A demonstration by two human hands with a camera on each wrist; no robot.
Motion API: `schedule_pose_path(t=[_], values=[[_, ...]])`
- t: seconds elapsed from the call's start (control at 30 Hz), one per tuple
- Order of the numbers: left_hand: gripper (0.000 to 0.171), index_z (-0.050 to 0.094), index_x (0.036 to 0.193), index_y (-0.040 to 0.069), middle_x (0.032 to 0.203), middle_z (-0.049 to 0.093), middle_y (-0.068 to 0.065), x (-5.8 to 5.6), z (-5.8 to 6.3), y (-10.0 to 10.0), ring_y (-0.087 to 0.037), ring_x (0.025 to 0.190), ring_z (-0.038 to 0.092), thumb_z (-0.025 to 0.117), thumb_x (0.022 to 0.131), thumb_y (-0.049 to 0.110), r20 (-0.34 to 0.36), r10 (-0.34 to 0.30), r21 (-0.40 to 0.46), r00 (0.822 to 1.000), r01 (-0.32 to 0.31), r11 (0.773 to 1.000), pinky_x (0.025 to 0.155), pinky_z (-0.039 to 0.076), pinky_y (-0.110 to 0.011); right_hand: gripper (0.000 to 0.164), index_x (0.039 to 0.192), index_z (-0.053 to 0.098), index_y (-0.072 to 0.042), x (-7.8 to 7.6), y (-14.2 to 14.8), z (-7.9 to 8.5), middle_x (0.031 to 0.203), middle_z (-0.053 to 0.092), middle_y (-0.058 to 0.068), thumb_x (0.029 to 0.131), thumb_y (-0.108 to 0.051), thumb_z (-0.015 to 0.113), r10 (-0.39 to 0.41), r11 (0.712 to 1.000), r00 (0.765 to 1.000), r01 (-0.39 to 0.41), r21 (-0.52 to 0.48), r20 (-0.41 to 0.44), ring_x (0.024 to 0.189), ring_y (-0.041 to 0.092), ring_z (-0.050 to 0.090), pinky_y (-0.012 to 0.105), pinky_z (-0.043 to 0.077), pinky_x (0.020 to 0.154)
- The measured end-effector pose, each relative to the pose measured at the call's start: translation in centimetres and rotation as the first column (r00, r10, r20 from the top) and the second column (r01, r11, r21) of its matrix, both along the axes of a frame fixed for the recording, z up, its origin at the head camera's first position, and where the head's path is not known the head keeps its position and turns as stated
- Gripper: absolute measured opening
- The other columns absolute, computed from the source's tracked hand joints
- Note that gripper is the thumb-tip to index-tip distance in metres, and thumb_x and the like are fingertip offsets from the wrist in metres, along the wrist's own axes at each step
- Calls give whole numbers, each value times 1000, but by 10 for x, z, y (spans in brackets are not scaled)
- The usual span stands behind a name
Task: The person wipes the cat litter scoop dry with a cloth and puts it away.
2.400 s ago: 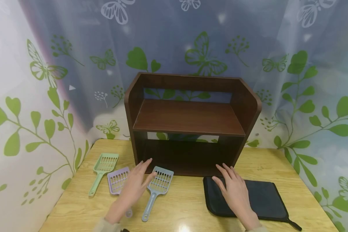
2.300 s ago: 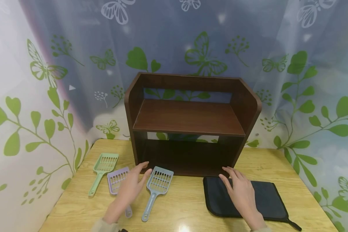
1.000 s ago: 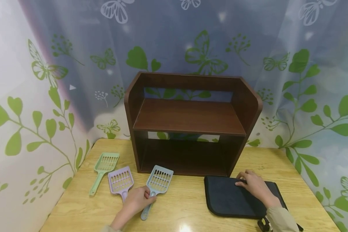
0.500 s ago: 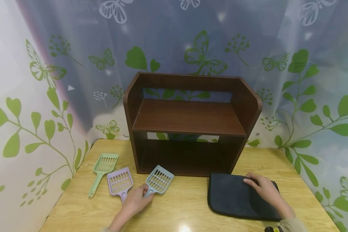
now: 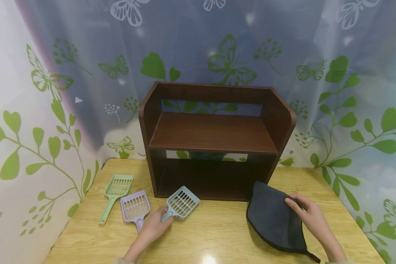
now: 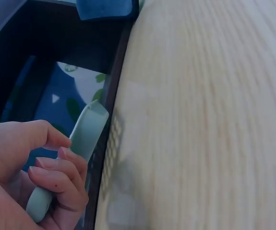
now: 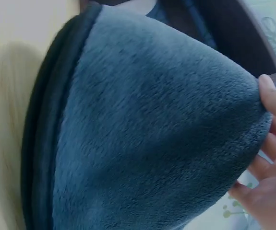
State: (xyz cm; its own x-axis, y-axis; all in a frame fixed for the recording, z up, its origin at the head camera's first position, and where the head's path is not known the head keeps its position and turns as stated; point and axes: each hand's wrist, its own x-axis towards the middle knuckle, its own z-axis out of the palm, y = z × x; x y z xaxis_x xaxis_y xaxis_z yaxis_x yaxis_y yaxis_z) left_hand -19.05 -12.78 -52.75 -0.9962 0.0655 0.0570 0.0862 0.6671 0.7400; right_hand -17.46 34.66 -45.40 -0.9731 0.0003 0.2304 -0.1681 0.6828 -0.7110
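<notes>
My left hand [image 5: 155, 225] grips the blue-grey litter scoop [image 5: 171, 212] by its handle, and the slotted head points toward the shelf. In the left wrist view, the fingers curl round the handle of this scoop [image 6: 87, 132], its head tilted off the tabletop. On the right, my right hand [image 5: 311, 218] pinches the far edge of a dark fabric pouch [image 5: 274, 218] with black edging and a corner strap. The pouch bends and is lifted at that edge. Up close, in the right wrist view, the pouch [image 7: 147, 120] has a fuzzy surface, bunched between thumb and fingers.
A dark brown two-tier shelf [image 5: 214, 134] stands behind the hands at the back of the wooden table [image 5: 214, 227]. Left of my left hand lie a purple litter scoop [image 5: 139, 220] and a green one [image 5: 110, 203]. A patterned curtain [image 5: 198, 44] hangs behind.
Both hands left the shelf's front edge. The left took hold of the blue-grey scoop and turned it; the right pinched the flat pouch, lifted its edge and bent it.
</notes>
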Motion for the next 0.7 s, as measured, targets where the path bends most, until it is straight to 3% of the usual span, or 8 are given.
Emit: schedule_pose_path(t=[0.13, 0.27, 0.5, 0.6, 0.7], values=[[25, 66, 107, 5, 81, 62, -3, -3, 4, 3, -14, 65, 49, 69, 86, 20, 19, 2, 68, 1000, -3, 998, 57, 40, -30, 30, 122, 64, 4, 10, -6, 0, 106, 65, -16, 104, -21, 60, -7, 990, 1000, 5, -143, -15, 93, -8, 61, 14, 51, 77], [21, 67, 105, 7, 87, 66, -4, -5, 12, 6, -15, 68, 51, 68, 88, 20, 67, -7, 148, 998, -3, 989, 60, 41, -30, 30, 127, 59, 5, 14, -13, -4, 111, 58, -28, 104, -14, 59, 38, 983, 998, -47, -180, -58, 100, -13, 57, 11, 49, 79], [22, 68, 105, 2, 71, 54, 3, -9, 24, 7, -9, 59, 40, 64, 92, 19, 92, -120, 232, 989, 95, 968, 53, 33, -21, 22, 119, 65, 6, 14, -31, -8, 108, 64, -20, 98, 1, 64, 51, 965, 978, -100, -241, -201, 97, -6, 64, 12, 52, 79], [21, 66, 102, -1, 67, 49, 4, -13, 27, 7, -6, 55, 35, 62, 95, 19, 134, -187, 299, 973, 140, 944, 49, 27, -18, 20, 114, 68, 6, 14, -39, -7, 104, 66, -17, 94, 6, 67, 37, 959, 964, -108, -260, -262, 95, -4, 66, 13, 53, 80], [24, 63, 105, -5, 70, 55, 3, -18, 30, 7, -5, 56, 35, 61, 96, 17, 169, -249, 388, 954, 168, 906, 50, 28, -16, 21, 109, 70, 6, 15, -45, -6, 101, 69, -16, 89, 11, 69, 21, 958, 949, -110, -266, -316, 94, -3, 68, 14, 54, 80]])
